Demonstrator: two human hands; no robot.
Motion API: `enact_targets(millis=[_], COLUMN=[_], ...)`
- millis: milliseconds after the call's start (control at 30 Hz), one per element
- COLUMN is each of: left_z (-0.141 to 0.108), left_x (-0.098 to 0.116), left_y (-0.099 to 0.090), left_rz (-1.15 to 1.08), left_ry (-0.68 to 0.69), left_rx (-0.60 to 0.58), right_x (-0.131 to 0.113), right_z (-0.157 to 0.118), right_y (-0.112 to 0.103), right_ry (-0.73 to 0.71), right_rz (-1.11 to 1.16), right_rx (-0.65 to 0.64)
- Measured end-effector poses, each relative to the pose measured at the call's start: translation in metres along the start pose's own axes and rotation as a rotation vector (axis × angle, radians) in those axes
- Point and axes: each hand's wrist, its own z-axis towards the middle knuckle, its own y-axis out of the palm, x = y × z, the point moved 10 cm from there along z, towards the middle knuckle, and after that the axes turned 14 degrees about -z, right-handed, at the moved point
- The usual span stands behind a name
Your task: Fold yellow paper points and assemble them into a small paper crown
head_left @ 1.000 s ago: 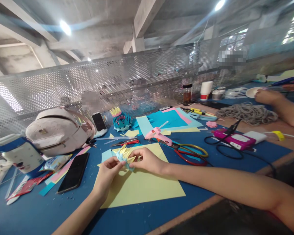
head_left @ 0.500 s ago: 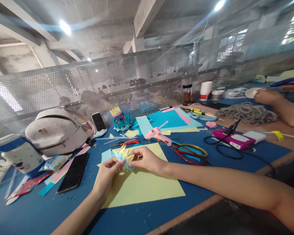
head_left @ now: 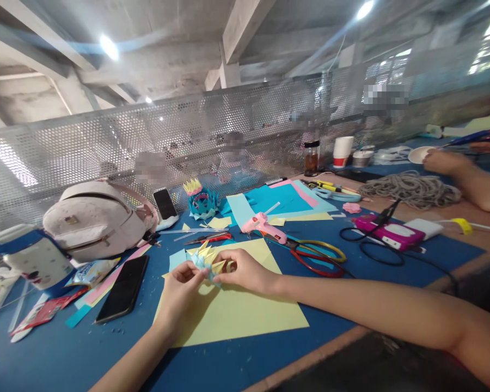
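perforated metal screen [head_left: 106, 141], grey, along the back. counter [head_left: 249, 365], blue-covered, with a pinkish-brown edge, in front of the screen. backpack [head_left: 93, 212], pale pink, upright at left, against the screen. yellow sheet [head_left: 245, 321], flat on the counter, under both hands. turquoise sheet [head_left: 281, 196], overlapping pink and pale blue ones, beyond the yellow sheet. grey cord [head_left: 412, 188], in a loose heap at far right. insulated cup [head_left: 32, 261], white and blue, left of the backpack's front. scissors [head_left: 294, 247], red and yellow handles, to the right of the yellow sheet. right hand [head_left: 245, 272], thumb and fingers together, clamped on the right side of the folded-paper piece. left hand [head_left: 183, 283], likewise pinched, thumb and fingertips on the left side of the same piece. glue gun [head_left: 263, 224], pink, lying across the scissors' blades. black phone [head_left: 122, 288], flat, left of the yellow sheet. folded-paper piece [head_left: 205, 253], yellow points over a pale blue base, between both hands, above the far part of the yellow sheet. pink paper flower [head_left: 352, 208], just beyond the magenta box [head_left: 392, 231], on the counter.
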Motion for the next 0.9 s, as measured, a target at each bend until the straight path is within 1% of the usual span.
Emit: enact_targets(millis=[67,167,267,533,767,900], left_z=[0.0,-0.0002,-0.0007,-0.0004,0.003,0.0011], left_x=[0.0007,-0.0024,-0.0043,-0.0078,-0.0074,-0.009], left_y=[0.003,0.0052,0.0038,0.004,-0.0021,0.0021], left_rz=[0.032,0.102,0.124,0.1,-0.015,-0.028], left_ry=[0.024,0.015,0.003,-0.033,-0.056,-0.066], left_rx=[-0.041,-0.093,-0.094,-0.088,-0.074,-0.114], right_x=[-0.0005,0.0019,0.003,-0.0005,-0.003,-0.0059], right_z=[0.0,0.0006,0.0014,0.0,-0.0049,-0.0069], right_y=[0.0001,-0.0045,-0.0069,-0.0009,-0.0003,0.0006], right_ry=[-0.003,0.018,0.02,-0.003,-0.002,-0.021], right_rz=[0.02,0.027,0.055,0.119,-0.011,-0.042], right_rx=[0.005,0.059,0.085,0.033,0.035,0.033])
